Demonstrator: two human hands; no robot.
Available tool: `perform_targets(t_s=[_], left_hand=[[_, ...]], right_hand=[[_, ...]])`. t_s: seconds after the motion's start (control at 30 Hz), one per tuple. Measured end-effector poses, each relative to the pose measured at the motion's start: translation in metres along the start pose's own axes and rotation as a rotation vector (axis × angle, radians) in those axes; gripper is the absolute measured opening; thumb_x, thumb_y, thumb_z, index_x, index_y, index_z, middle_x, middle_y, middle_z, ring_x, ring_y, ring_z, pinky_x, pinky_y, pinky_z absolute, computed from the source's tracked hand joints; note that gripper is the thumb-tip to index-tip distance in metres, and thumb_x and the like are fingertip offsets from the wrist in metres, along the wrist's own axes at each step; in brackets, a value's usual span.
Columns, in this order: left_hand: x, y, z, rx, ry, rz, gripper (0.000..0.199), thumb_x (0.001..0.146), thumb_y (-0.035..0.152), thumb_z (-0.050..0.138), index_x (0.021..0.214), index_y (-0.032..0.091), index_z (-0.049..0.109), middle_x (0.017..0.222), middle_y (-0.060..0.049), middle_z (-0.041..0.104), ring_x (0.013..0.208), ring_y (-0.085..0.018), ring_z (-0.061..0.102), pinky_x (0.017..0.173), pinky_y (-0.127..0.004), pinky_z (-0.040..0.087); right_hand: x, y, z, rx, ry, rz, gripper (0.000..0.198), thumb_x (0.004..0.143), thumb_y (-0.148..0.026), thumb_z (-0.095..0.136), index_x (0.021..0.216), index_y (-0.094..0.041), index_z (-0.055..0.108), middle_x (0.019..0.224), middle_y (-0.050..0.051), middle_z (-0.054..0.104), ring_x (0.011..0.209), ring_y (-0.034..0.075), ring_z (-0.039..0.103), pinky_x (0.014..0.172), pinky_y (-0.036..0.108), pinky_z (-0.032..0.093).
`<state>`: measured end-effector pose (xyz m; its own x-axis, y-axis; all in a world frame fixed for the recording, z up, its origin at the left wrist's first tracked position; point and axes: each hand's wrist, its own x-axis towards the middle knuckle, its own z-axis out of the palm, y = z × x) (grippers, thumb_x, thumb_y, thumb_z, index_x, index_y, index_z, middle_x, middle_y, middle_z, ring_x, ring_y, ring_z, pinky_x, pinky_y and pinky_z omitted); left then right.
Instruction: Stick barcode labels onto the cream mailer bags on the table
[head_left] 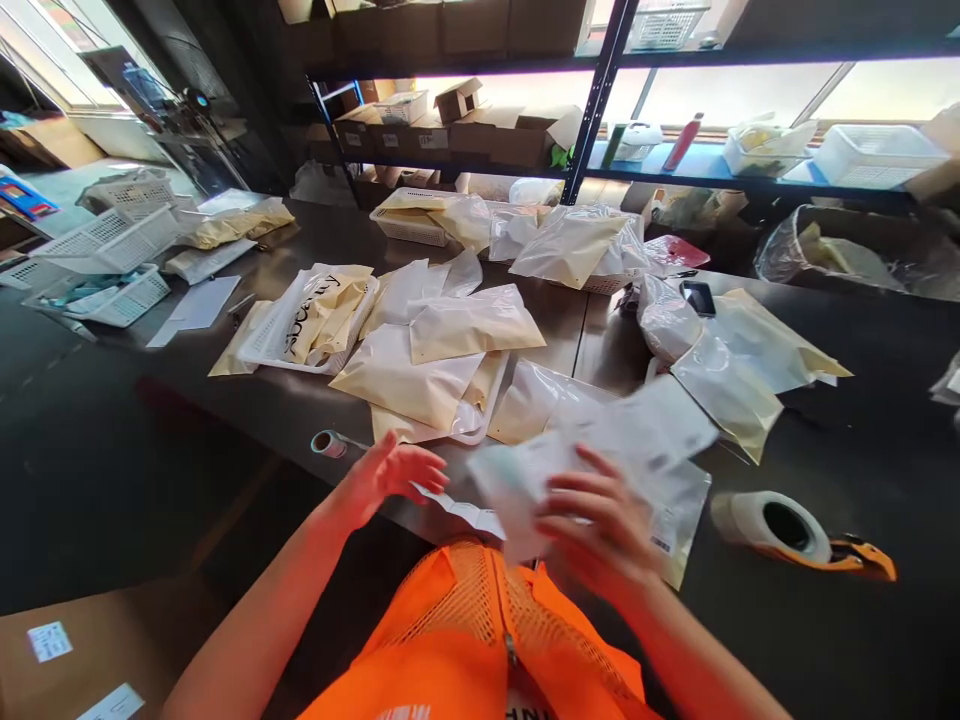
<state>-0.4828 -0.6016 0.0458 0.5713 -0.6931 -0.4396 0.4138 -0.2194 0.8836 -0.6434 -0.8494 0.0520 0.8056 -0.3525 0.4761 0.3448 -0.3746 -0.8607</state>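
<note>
My left hand [394, 472] is held over the table's near edge with its fingers apart and nothing in it. Below it runs a strip of white labels [469, 514], and a small label roll [328, 444] lies just beyond. Blurred by motion, my right hand [596, 515] grips a clear plastic packet [510, 485], also blurred; the thumb is hidden. Under and beyond that packet lie a white sheet-like packet [667, 425] and a plastic mailer bag with a barcode [686, 510]. Several cream and clear mailer bags [472, 325] are heaped ahead of my hands.
A tape dispenser [787, 530] lies at the right. White baskets [352, 330] hold bags in the middle. A phone [697, 298] rests on bags. Shelves [480, 165] with boxes stand behind the table, and a cardboard box [82, 650] is low at left.
</note>
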Motion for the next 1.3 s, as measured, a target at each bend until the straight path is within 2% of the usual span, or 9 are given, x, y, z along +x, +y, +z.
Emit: perform_targets(t_s=[0.07,0.13,0.33,0.53,0.73,0.87,1.0,1.13,1.3], left_hand=[[0.001,0.015,0.027,-0.172,-0.175,-0.018,0.068,0.070,0.076,0.051,0.095,0.016,0.071,0.087,-0.011,0.072,0.079,-0.028,0.066,0.069,-0.037,0.052],[0.002,0.023,0.041,-0.162,-0.136,0.026,0.048,0.066,0.056,0.074,0.094,0.017,0.071,0.083,-0.006,0.071,0.074,-0.021,0.064,0.067,-0.030,0.050],[-0.011,0.028,0.043,0.164,-0.265,0.182,0.029,0.070,0.039,0.077,0.082,0.013,0.073,0.102,-0.009,0.068,0.101,-0.025,0.059,0.091,-0.031,0.043],[-0.012,0.025,0.050,0.029,-0.281,-0.021,0.039,0.076,0.045,0.070,0.097,0.012,0.070,0.084,-0.006,0.069,0.075,-0.016,0.060,0.068,-0.023,0.044],[-0.017,0.032,0.047,0.251,-0.101,0.208,0.023,0.084,0.035,0.062,0.086,0.012,0.067,0.081,-0.004,0.065,0.077,-0.015,0.057,0.072,-0.024,0.044],[-0.017,0.034,0.048,0.574,0.017,0.337,0.022,0.088,0.030,0.054,0.083,0.015,0.069,0.078,-0.003,0.064,0.073,-0.014,0.057,0.064,-0.023,0.043],[-0.002,0.025,0.043,0.536,0.262,0.378,0.039,0.075,0.035,0.071,0.111,0.022,0.064,0.121,-0.008,0.061,0.107,-0.021,0.057,0.082,-0.026,0.047],[0.014,0.017,0.033,0.497,0.110,0.246,0.026,0.086,0.040,0.057,0.095,0.019,0.070,0.095,-0.005,0.071,0.091,-0.020,0.063,0.079,-0.026,0.046],[0.031,0.014,0.027,0.705,0.188,0.309,0.032,0.092,0.038,0.047,0.073,0.018,0.064,0.070,-0.002,0.066,0.066,-0.015,0.058,0.061,-0.025,0.037]], right_hand=[[0.004,-0.009,0.024,-0.151,-0.214,-0.371,0.010,0.079,-0.023,0.071,0.084,-0.032,0.070,0.082,-0.003,0.070,0.089,0.018,0.067,0.111,0.052,0.036],[0.004,-0.015,0.044,-0.287,-0.281,-0.643,0.017,0.086,-0.012,0.060,0.087,-0.027,0.068,0.084,-0.002,0.071,0.096,0.017,0.066,0.113,0.054,0.031],[-0.008,-0.015,0.036,-0.361,-0.164,-0.643,0.014,0.087,-0.009,0.056,0.084,-0.019,0.065,0.087,0.003,0.070,0.098,0.019,0.063,0.107,0.056,0.037],[-0.007,-0.018,0.034,-0.251,-0.268,-0.755,0.017,0.081,-0.006,0.058,0.085,-0.022,0.062,0.085,-0.001,0.068,0.093,0.015,0.063,0.110,0.048,0.038],[0.002,-0.032,0.030,-0.166,-0.334,-0.182,0.048,0.084,-0.033,0.054,0.129,-0.017,0.049,0.122,0.014,0.058,0.117,0.028,0.054,0.100,0.048,0.045],[0.014,-0.022,0.040,-0.183,-0.312,0.119,0.028,0.086,-0.031,0.061,0.113,-0.021,0.061,0.099,0.008,0.066,0.084,0.018,0.064,0.070,0.028,0.052],[0.025,-0.004,0.055,0.063,-0.342,0.332,0.016,0.090,-0.029,0.056,0.103,-0.021,0.061,0.081,0.002,0.069,0.070,0.013,0.063,0.062,0.022,0.048],[0.040,0.003,0.060,0.027,-0.438,0.442,0.011,0.091,-0.029,0.054,0.098,-0.021,0.056,0.074,-0.001,0.068,0.064,0.011,0.059,0.058,0.020,0.043],[0.076,0.003,0.059,-0.391,-0.561,0.266,0.009,0.088,-0.027,0.059,0.086,-0.020,0.065,0.082,0.002,0.066,0.075,0.014,0.059,0.064,0.023,0.039]])
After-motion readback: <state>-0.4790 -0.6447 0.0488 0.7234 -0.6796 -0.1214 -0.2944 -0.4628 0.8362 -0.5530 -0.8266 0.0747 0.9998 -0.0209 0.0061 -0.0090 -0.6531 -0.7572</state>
